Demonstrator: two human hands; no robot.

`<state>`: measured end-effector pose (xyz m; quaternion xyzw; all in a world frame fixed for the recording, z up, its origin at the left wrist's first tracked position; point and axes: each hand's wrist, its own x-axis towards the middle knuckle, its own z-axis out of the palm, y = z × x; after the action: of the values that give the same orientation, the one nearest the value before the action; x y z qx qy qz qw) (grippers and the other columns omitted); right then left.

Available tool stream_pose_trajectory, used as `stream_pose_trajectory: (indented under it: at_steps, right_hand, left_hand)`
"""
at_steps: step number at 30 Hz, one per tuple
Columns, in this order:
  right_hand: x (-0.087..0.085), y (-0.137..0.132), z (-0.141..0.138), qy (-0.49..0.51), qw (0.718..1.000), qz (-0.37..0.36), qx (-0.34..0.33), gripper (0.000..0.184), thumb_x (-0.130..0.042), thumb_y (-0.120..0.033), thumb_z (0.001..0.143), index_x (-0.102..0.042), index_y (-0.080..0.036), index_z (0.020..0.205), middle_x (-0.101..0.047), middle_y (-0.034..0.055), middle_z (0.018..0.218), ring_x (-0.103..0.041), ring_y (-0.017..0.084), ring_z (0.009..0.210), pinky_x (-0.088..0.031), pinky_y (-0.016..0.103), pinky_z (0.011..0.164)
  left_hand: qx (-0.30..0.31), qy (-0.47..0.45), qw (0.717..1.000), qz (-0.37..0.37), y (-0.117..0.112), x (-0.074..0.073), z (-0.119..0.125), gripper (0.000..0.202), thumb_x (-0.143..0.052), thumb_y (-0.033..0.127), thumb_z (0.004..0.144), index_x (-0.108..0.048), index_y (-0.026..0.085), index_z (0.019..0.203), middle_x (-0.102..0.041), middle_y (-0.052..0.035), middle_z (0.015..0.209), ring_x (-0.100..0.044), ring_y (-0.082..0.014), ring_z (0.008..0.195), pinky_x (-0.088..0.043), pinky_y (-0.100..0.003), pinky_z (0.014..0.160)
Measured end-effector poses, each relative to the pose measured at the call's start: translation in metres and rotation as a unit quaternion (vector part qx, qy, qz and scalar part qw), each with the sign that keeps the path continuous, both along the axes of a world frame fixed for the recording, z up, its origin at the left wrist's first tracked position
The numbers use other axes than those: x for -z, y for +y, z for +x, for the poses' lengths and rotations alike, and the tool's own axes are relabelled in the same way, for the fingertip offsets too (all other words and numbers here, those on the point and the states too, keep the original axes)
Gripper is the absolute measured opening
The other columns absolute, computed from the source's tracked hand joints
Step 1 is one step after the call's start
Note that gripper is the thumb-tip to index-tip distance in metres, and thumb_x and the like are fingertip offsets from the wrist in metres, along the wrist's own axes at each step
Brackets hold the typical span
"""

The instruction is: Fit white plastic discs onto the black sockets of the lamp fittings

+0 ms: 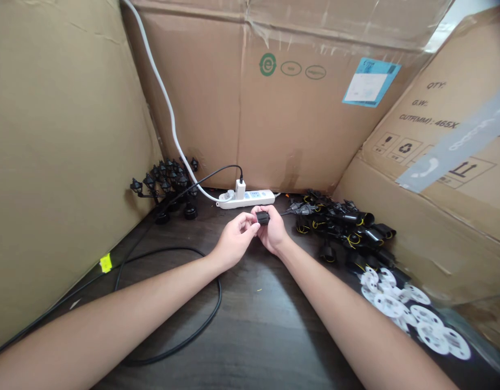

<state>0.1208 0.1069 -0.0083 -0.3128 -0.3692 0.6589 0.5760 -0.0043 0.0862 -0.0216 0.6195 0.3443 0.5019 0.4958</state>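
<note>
In the middle of the head view, a short black cylindrical lamp base (263, 218) is held between my two hands. My right hand (273, 233) is wrapped around it, with a thin dark post running out to the right toward small grey-black lantern heads (302, 209). At the base's left end, the fingers of my left hand (236, 238) are pinched together against it. Any small piece between those fingertips is hidden. Just behind the hands lies a white power strip (250, 199) with a white plug adapter (240, 189) in it.
Small black lamp posts (168, 179) stand at the left. Black parts with yellow wires (355, 233) are piled right, with white discs (396, 306) nearer me. A black cable (184, 342) loops across the dark table (270, 314). Cardboard boxes (193, 81) wall three sides.
</note>
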Motion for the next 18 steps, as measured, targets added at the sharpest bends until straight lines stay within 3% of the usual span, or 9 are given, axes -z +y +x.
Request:
stream_pose_trajectory:
  at_steps: [8,13,18]
  right_hand:
    - [-0.0007,0.0001,-0.0004,0.014,1.000,0.001,0.006,0.026,-0.051,-0.041,0.078,-0.053,-0.020,0.062,-0.044,-0.0021,0.055,-0.044,0.013,0.048,-0.035,0.022,0.041]
    - [-0.0042,-0.0026,-0.0006,0.003,1.000,-0.001,0.004,0.027,-0.051,-0.042,0.079,-0.055,-0.020,0.065,-0.042,-0.0034,0.053,-0.036,0.010,0.041,-0.025,0.020,0.035]
    - [-0.0028,-0.0026,-0.0029,-0.009,1.000,0.005,0.007,0.028,-0.057,-0.045,0.077,-0.056,-0.020,0.064,-0.043,-0.0042,0.054,-0.035,0.010,0.041,-0.024,0.020,0.033]
  left_hand:
    - [-0.014,0.035,0.999,0.027,-0.0038,-0.0058,-0.0001,0.017,-0.066,0.028,0.080,-0.061,0.018,0.093,-0.049,0.0053,0.070,-0.045,-0.0115,0.065,-0.037,-0.024,0.065]
    - [-0.025,0.049,0.998,0.023,-0.0039,-0.0061,-0.0015,0.018,-0.064,0.029,0.082,-0.062,0.017,0.095,-0.047,0.0053,0.067,-0.045,-0.0125,0.065,-0.037,-0.025,0.065]
    - [-0.024,0.051,0.998,0.019,-0.0038,-0.0048,-0.0021,0.019,-0.065,0.033,0.084,-0.062,0.017,0.095,-0.047,0.0056,0.066,-0.047,-0.0127,0.064,-0.039,-0.026,0.066]
